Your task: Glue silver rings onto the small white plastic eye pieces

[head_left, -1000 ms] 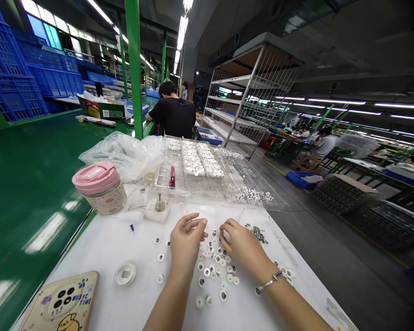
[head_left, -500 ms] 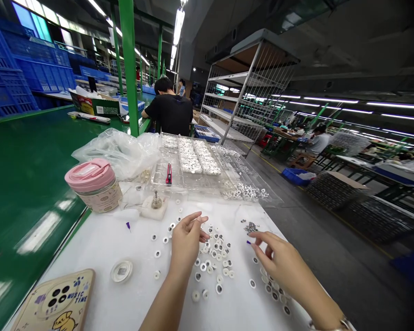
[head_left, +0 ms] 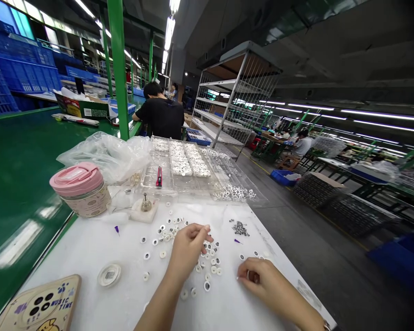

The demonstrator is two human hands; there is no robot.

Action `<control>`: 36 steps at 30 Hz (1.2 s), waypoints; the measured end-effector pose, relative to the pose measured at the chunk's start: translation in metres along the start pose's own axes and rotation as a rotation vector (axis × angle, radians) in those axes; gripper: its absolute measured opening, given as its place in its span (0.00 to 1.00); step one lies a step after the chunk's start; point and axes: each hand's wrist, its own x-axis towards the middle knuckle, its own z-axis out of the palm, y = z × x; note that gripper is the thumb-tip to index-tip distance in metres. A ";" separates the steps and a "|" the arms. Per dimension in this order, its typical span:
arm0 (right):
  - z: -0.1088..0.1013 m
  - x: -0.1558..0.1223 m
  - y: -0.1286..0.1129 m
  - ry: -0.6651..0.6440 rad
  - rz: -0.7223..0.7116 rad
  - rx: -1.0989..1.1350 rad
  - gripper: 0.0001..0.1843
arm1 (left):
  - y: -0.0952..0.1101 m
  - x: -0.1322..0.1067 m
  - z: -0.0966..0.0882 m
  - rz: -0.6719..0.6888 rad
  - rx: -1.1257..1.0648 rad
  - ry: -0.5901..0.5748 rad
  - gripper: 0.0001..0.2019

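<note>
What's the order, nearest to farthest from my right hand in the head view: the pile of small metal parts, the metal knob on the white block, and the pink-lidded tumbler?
From your right hand, nearest first:
1. The pile of small metal parts, just ahead of it.
2. The metal knob on the white block, well to the left, beside the tray.
3. The pink-lidded tumbler, farther left still.

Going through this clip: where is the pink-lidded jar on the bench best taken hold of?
Wrap the pink-lidded jar around its round body, under the lid, probably coming from the near side: it stands upright with straight walls, and the plastic bag crowds it from behind.
</note>
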 end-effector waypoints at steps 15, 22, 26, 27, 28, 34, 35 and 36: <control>0.002 0.049 0.005 0.185 0.063 0.472 0.21 | -0.011 -0.008 0.007 0.048 0.248 -0.221 0.16; -0.026 0.106 0.047 0.295 -0.010 -0.068 0.16 | -0.007 0.000 0.001 -0.095 0.114 -0.090 0.17; -0.032 0.120 0.045 0.196 -0.100 -0.153 0.13 | 0.000 0.002 0.001 -0.167 -0.048 -0.094 0.15; -0.033 0.121 0.044 0.185 -0.114 -0.167 0.12 | 0.001 0.002 0.001 -0.181 -0.084 -0.091 0.15; -0.034 0.122 0.043 0.181 -0.121 -0.178 0.12 | 0.002 0.002 0.001 -0.194 -0.118 -0.092 0.15; -0.038 0.104 0.031 0.281 -0.051 -0.094 0.11 | -0.002 0.004 -0.001 -0.271 -0.282 -0.064 0.15; -0.037 0.098 0.025 0.292 -0.036 0.012 0.12 | -0.003 0.003 0.000 -0.283 -0.308 -0.063 0.16; -0.035 0.091 0.018 0.289 -0.023 0.196 0.13 | -0.003 0.003 0.000 -0.295 -0.330 -0.068 0.16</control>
